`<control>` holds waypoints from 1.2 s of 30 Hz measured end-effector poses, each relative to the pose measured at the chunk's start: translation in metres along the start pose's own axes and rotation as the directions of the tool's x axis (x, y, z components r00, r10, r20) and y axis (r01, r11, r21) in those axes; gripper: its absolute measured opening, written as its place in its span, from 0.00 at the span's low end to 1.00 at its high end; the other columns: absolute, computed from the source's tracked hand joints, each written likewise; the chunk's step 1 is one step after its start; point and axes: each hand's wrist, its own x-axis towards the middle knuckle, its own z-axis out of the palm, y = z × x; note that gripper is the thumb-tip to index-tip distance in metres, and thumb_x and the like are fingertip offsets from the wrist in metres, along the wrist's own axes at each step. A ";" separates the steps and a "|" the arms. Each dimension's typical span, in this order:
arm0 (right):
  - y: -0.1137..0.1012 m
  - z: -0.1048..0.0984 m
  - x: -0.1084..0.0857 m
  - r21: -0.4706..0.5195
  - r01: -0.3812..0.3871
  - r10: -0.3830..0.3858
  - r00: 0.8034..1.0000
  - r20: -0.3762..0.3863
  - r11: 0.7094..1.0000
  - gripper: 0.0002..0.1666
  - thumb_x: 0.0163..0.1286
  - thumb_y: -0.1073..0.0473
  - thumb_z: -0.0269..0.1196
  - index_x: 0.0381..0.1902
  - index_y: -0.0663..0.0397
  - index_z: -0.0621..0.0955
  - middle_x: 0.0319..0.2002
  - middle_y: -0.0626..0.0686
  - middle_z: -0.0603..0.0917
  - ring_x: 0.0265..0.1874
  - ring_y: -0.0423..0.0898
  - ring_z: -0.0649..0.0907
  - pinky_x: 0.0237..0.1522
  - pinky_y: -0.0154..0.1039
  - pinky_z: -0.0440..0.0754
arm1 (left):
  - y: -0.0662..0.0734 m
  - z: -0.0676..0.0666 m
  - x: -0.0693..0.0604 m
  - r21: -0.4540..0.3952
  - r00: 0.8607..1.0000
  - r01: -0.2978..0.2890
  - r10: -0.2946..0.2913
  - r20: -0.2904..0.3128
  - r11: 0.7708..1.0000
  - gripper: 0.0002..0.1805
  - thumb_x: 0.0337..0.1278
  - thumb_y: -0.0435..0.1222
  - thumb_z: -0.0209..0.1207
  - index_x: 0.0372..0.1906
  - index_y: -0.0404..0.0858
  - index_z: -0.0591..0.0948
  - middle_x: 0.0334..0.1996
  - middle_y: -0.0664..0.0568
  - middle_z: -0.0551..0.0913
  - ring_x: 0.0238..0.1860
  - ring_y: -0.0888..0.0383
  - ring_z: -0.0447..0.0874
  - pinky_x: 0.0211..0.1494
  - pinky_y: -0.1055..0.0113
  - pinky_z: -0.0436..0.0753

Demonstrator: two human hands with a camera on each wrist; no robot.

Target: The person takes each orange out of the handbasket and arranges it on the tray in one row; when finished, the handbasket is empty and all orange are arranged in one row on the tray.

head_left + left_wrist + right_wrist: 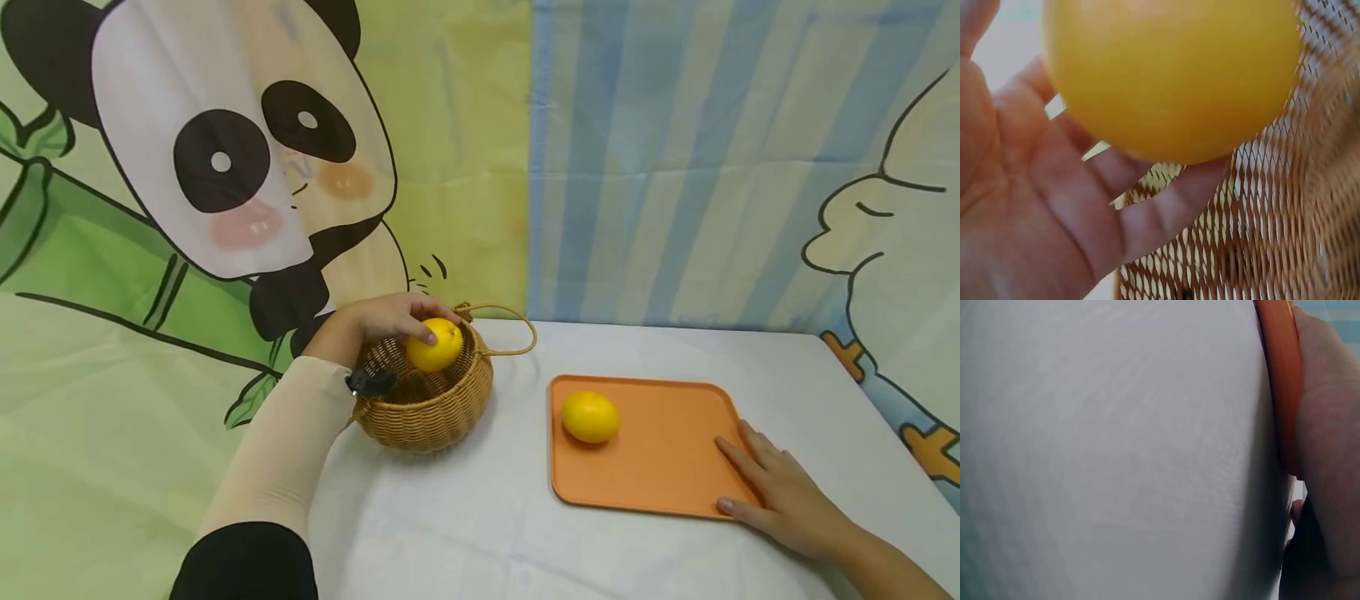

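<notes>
At the mouth of the wicker basket [429, 427], my left hand [397, 317] holds a yellow lemon [436, 347] between thumb and fingers. In the left wrist view that lemon [1172, 75] fills the upper middle, with curved fingers behind it and the woven wall [1260, 212] close by. A second lemon [590, 417] lies on the left part of an orange tray [660, 467]. My right hand [787, 500] rests on the tray's right edge, its fingers spread and fairly straight. The right wrist view shows the tray's rim [1282, 387] beside the hand [1335, 444].
The basket's thin loop handle [517, 350] sticks out to the right, toward the tray. A white cloth [480, 517] covers the table. Behind it hangs a printed curtain [645, 167] with a panda and blue stripes.
</notes>
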 end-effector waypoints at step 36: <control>-0.002 -0.002 0.002 0.042 -0.038 0.036 0.998 0.044 0.998 0.54 0.73 0.36 0.69 0.86 0.52 0.60 0.85 0.69 0.42 0.77 0.82 0.51 0.73 0.77 0.27 | 0.111 0.317 0.197 0.529 0.930 0.113 0.098 -0.353 0.841 0.31 0.50 0.56 0.77 0.61 0.64 0.81 0.46 0.71 0.80 0.42 0.66 0.74 0.42 0.73 0.75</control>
